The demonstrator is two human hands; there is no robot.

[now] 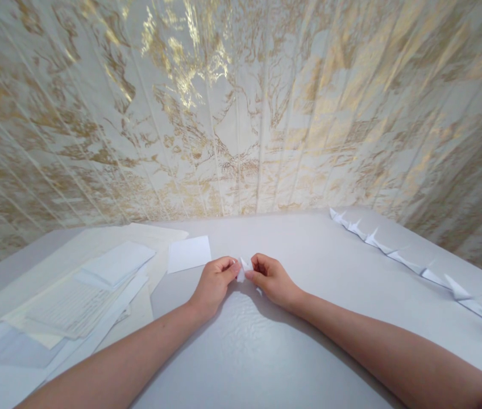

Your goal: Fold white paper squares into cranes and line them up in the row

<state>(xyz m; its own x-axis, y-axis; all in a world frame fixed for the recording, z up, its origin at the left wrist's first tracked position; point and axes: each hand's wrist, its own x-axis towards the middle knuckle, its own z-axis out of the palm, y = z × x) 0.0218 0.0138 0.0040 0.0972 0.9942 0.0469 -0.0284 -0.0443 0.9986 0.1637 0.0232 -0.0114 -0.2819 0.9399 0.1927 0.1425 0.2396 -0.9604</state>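
Observation:
A small folded white paper piece (242,269), pointed at its top, is held just above the table between my two hands. My left hand (219,278) pinches its left side between thumb and fingers. From the right, my right hand (271,276) grips the other side with thumb and curled fingers. My fingers hide part of the folds. Beyond my left hand lies a flat white paper square (188,254). Along the right of the table runs a row of several folded white paper cranes (456,288).
Loose papers, some with writing (70,307), are piled on the left of the white table (241,363), with folded white sheets (117,264) on top. A white curtain with gold patterns (241,113) hangs behind the table's far edge.

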